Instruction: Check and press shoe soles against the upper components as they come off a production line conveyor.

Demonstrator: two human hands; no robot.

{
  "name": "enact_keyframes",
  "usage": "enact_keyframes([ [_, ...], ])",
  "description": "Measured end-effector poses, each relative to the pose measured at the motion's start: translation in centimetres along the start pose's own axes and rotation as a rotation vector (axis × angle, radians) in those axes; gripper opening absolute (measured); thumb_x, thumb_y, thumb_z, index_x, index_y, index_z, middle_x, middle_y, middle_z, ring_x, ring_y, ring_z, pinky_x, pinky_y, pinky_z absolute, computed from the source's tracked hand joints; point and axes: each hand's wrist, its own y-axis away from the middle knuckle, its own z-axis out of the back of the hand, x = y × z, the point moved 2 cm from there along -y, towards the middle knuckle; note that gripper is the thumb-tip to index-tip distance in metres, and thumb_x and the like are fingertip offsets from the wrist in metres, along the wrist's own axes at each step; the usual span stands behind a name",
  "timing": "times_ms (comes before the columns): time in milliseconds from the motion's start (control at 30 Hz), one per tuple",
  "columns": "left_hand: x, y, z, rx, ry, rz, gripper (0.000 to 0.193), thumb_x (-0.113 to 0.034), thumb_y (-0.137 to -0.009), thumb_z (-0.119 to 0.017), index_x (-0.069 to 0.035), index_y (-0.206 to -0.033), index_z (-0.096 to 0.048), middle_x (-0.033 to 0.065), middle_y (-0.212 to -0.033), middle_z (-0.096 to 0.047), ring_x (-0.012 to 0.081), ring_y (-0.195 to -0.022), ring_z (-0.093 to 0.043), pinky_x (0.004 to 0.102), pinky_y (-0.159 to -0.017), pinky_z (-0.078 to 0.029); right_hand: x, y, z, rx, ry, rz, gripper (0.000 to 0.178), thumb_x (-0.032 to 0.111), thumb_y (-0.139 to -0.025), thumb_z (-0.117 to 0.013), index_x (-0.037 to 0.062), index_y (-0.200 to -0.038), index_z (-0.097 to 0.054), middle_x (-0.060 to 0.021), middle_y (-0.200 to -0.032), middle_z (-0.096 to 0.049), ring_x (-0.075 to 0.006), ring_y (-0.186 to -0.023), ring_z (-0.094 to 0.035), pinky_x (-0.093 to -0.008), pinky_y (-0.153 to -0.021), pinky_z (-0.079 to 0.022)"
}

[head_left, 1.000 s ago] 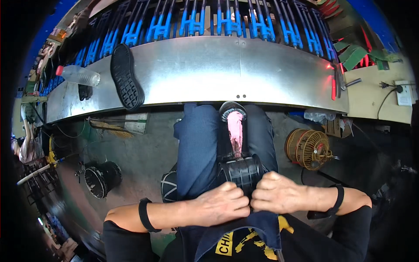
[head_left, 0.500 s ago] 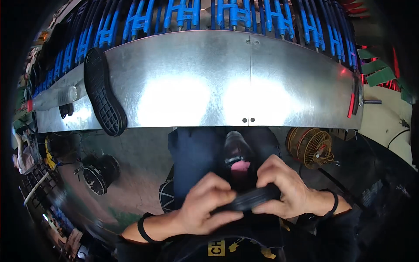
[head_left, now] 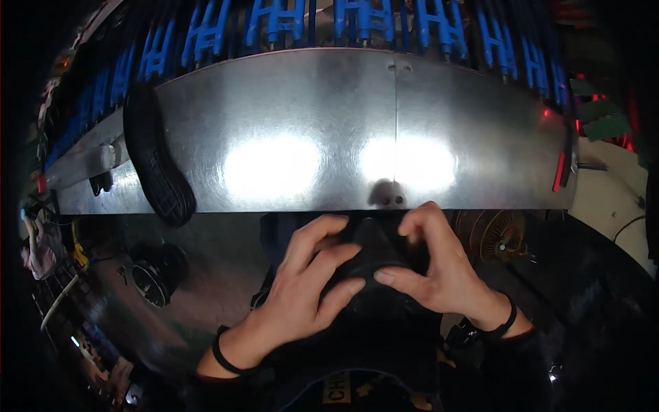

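Observation:
Over my lap, just in front of the bench edge, a dark shoe [head_left: 374,240] sits between my hands. My left hand [head_left: 302,281] curves around its left side, the thumb pressed near the close end. On the other side my right hand [head_left: 439,268] grips with its thumb almost meeting the left one. The black sole held earlier does not stand out from the dark shoe, so its exact position cannot be told. Another black shoe sole [head_left: 154,158] lies on the left of the metal bench [head_left: 268,89], its lower end overhanging the edge.
Blue metal frames [head_left: 278,20] line the bench's far side. A clear plastic bottle [head_left: 82,165] lies at the left. A red bar [head_left: 559,172] is on the right end. Below stand a black round drum-like object [head_left: 158,275] and a fan with a wire guard [head_left: 491,233].
Both hands moved up and forward from near my body to the shoe, and their fingers spread around it. The pink patch on the shoe is now hidden. The view became darker.

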Motion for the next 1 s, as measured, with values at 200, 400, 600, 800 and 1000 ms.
enact_keyframes([
  [200, -2.6, 2.5, 0.3, 0.071, 0.234, -0.179, 0.031, -0.013, -0.081, -0.075, 0.003, -0.106, -0.068, 0.0184, -0.120, -0.067, 0.0349, -0.108, -0.064, 0.0433, -0.095, -0.049, -0.4, 4.1, -2.0, 0.069, -0.679, 0.122, 0.050, 0.027, -0.094, -0.067, 0.0013, -0.134, -0.052, -0.0122, -0.130, -0.053, -0.0263, -0.127, -0.047, -0.0365, -0.107, -0.038],
  [400, -5.4, 5.5, -3.9, -0.088, 0.694, 0.007, 0.085, -0.056, -0.086, -0.061, 0.002, -0.145, -0.041, 0.0182, -0.147, -0.042, 0.0277, -0.140, -0.038, 0.0412, -0.116, -0.028, 4.3, 9.1, -4.6, -0.112, -0.867, 0.211, 0.033, 0.024, -0.103, -0.048, 0.0020, -0.126, -0.056, -0.0102, -0.118, -0.060, -0.0214, -0.108, -0.057, -0.0381, -0.102, -0.039],
  [600, -14.8, 9.8, -3.1, -0.314, 0.560, -0.520, 0.089, -0.069, -0.091, -0.046, 0.001, -0.145, -0.039, 0.0244, -0.150, -0.040, 0.0350, -0.139, -0.040, 0.0491, -0.117, -0.029, 10.9, 12.1, -2.7, -0.374, -0.523, 1.067, 0.069, 0.061, -0.097, -0.048, -0.0018, -0.123, -0.059, -0.0159, -0.124, -0.058, -0.0317, -0.117, -0.054, -0.0437, -0.105, -0.038],
  [800, -4.6, 5.7, -0.4, -0.436, 0.568, -0.148, 0.079, -0.047, -0.098, -0.058, 0.000, -0.153, -0.025, 0.0189, -0.144, -0.044, 0.0307, -0.135, -0.043, 0.0452, -0.116, -0.031, 6.0, 7.7, -3.7, -0.509, -0.381, 0.583, 0.079, 0.026, -0.087, -0.070, 0.0012, -0.153, -0.033, -0.0226, -0.129, -0.055, -0.0374, -0.117, -0.057, -0.0396, -0.103, -0.044],
  [1000, -6.2, 10.1, -5.4, -0.256, 0.567, -0.142, 0.080, -0.042, -0.092, -0.069, -0.001, -0.149, -0.030, 0.0167, -0.138, -0.049, 0.0277, -0.125, -0.053, 0.0417, -0.107, -0.044, 3.7, 12.5, -5.3, -0.405, -0.249, 0.656, 0.073, 0.025, -0.090, -0.068, 0.0079, -0.153, -0.037, -0.0181, -0.122, -0.057, -0.0320, -0.107, -0.062, -0.0376, -0.094, -0.050],
])
